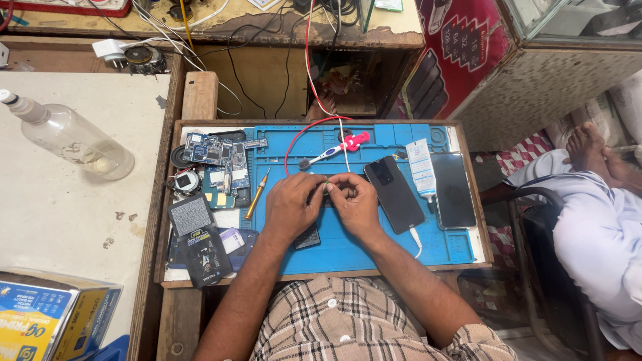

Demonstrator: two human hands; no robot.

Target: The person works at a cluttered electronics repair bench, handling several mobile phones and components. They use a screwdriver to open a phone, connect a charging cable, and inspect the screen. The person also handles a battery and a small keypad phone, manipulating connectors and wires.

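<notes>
Two hands meet over a blue work mat on the counter; left hand & right hand pinch a small part with a green speck between fingertips, both grips closed on it. Black phone just right of hands, white tube w/ blue label beyond. Yellow-and-blue box lower left; red sign upper right.

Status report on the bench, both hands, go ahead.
Left hand and right hand together pinching a small part, mostly hidden. Dark phone beside right hand. Blue mat cluttered.
</notes>
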